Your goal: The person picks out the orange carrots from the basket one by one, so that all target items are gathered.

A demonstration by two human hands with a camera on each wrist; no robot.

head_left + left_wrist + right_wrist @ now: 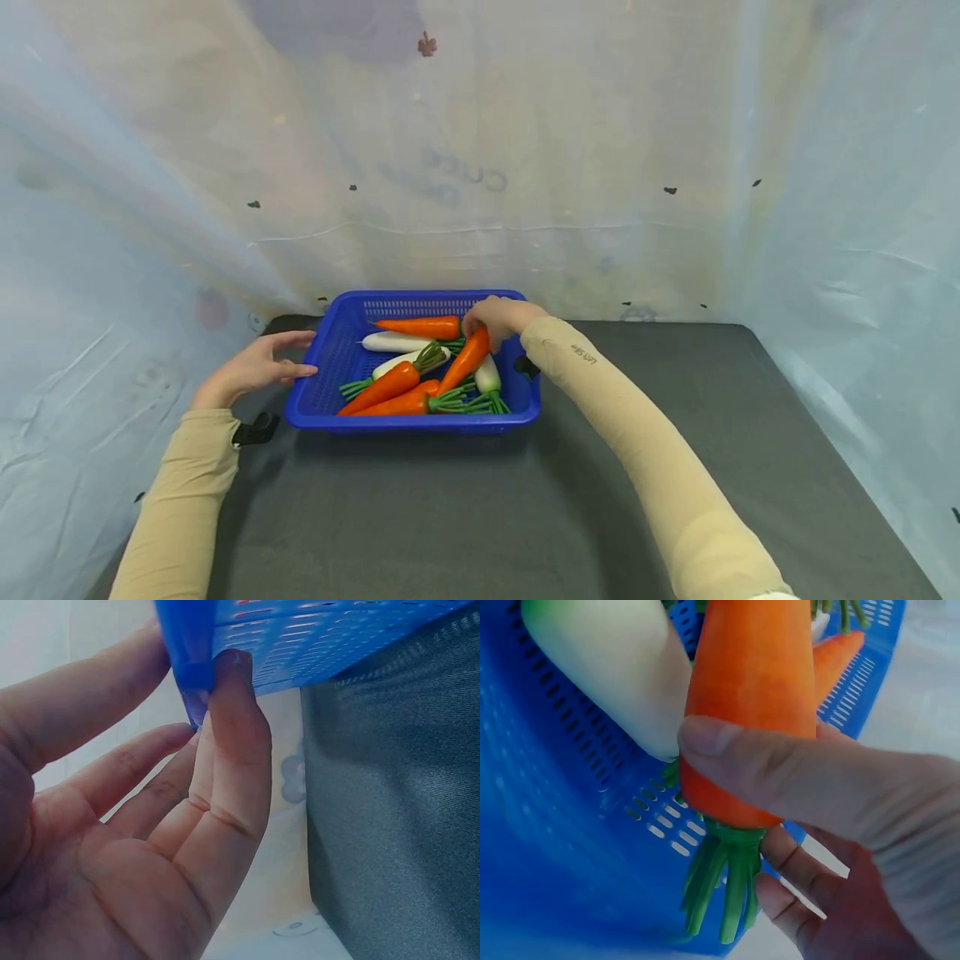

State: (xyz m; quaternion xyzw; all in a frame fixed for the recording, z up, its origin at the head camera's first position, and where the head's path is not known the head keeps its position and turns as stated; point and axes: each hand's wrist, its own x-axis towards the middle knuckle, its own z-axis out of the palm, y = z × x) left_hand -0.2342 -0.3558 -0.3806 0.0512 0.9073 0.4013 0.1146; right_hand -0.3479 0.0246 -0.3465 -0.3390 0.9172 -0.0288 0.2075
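A blue plastic basket (412, 422) with slotted sides stands near the back of the table. My right hand (501, 317) reaches in over its right side and grips an orange carrot (750, 675) by the thick end, thumb across it, green stems below. The carrot's thin end points down toward the other vegetables. At the left side, my left hand (255, 367) holds the basket's rim (196, 679) between thumb and fingers. Inside lie a carrot (420, 327) at the back, more carrots (393, 385) in front, and white radishes (393, 342), one radish (487, 377) beside the held carrot.
The dark grey table (465, 508) extends in front of the basket and to its right. Translucent plastic sheeting (525, 167) hangs behind and on both sides, close to the basket's back edge.
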